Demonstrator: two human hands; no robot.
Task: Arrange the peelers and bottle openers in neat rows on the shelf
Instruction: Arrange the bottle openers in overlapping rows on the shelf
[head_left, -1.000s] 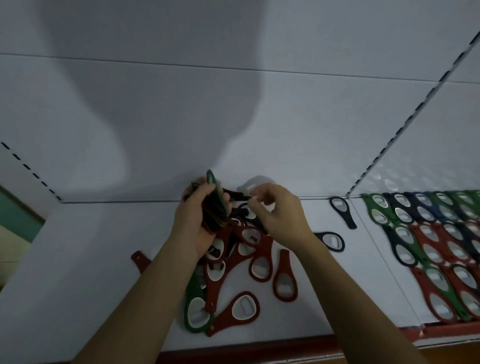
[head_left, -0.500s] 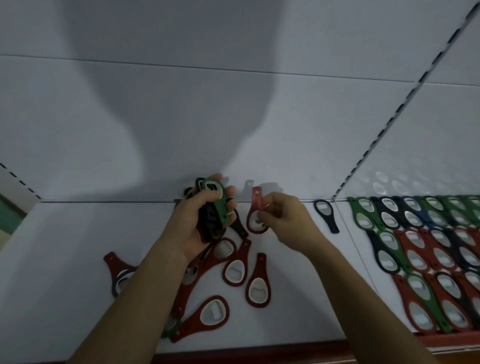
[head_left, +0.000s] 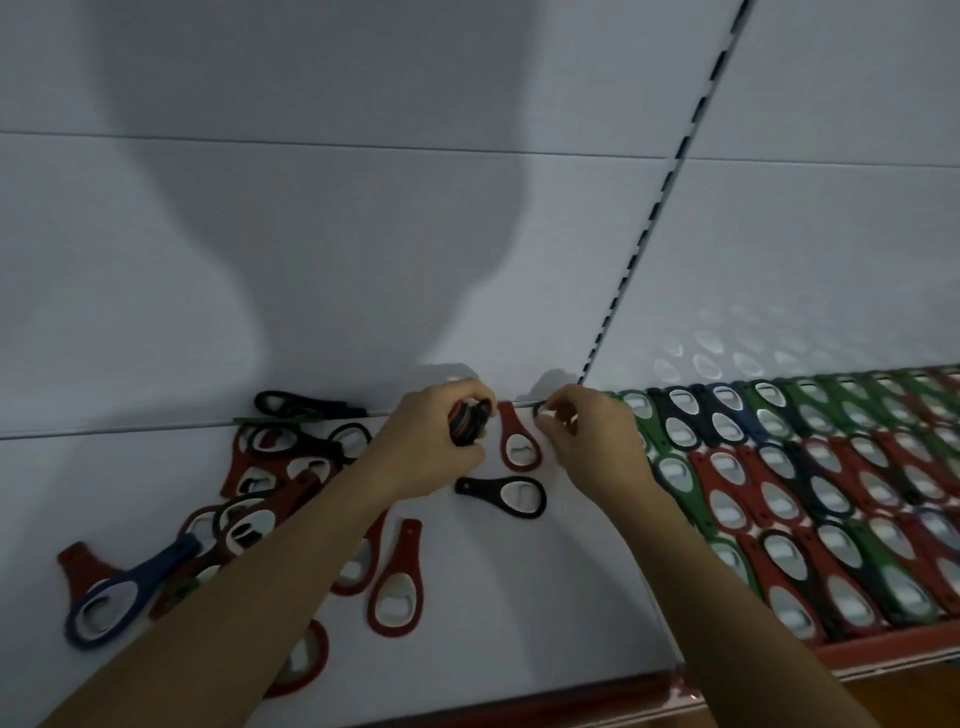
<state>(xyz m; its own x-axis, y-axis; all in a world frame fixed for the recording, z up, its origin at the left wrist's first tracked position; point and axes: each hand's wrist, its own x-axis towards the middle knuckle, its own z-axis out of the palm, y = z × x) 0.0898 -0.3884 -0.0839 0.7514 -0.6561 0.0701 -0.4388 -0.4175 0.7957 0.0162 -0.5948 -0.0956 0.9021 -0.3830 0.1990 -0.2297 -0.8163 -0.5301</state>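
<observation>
Nearest, at six o'clock, a red bottle opener (head_left: 306, 660) pokes out from under the left forearm on the white shelf (head_left: 519, 597). Out at eight o'clock a blue bottle opener (head_left: 119, 592) lies at the edge of a loose pile (head_left: 275, 467) that spreads toward nine. In the middle, a black bottle opener (head_left: 506, 493) lies flat and sideways, just below both hands. The left hand (head_left: 426, 447) has its fingers curled tight round a stack of openers (head_left: 470, 421). The right hand (head_left: 592, 441) pinches its fingertips on a dark opener (head_left: 540, 410), and only the rim shows. Between them lies a red opener (head_left: 519, 439), handle toward the back wall (head_left: 363, 260). At three o'clock are neat rows (head_left: 805, 493) of green, red and black, overlapping.
</observation>
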